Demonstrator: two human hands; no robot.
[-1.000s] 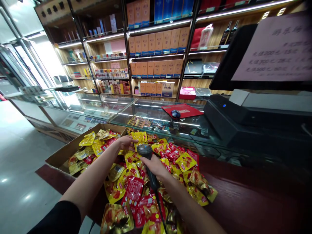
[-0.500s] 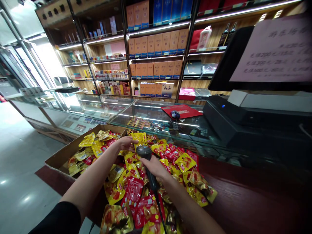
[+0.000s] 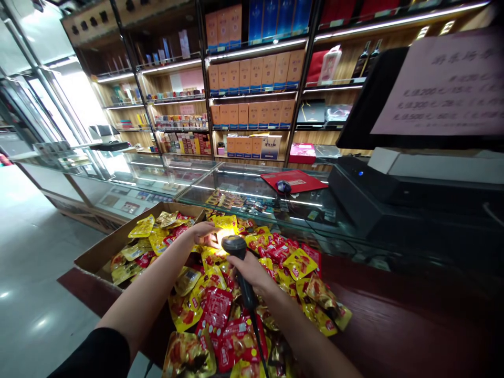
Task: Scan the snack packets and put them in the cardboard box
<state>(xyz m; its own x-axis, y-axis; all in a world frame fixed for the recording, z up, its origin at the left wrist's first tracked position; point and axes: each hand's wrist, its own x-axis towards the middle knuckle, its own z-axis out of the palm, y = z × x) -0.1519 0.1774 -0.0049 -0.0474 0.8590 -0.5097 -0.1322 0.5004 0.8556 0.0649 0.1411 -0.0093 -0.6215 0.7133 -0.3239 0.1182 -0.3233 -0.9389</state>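
My right hand (image 3: 249, 271) grips the handle of a black barcode scanner (image 3: 236, 249), whose cable runs down toward me. The scanner head points at a yellow snack packet (image 3: 223, 224) that my left hand (image 3: 203, 232) holds at its edge; a bright light falls on that packet. Both hands hover over a heap of red and yellow snack packets (image 3: 252, 299) spread on the dark red counter (image 3: 397, 325).
An open cardboard box (image 3: 103, 248) with more packets sits at the left. Behind stand a glass display counter (image 3: 255, 197), a red mouse pad with a mouse (image 3: 283, 185), a black register and monitor (image 3: 378, 105), and lit shelves of boxes (image 3: 252, 68).
The scanner's light has come on and now lights the yellow packet by my left hand. Both hands have stayed almost in place.
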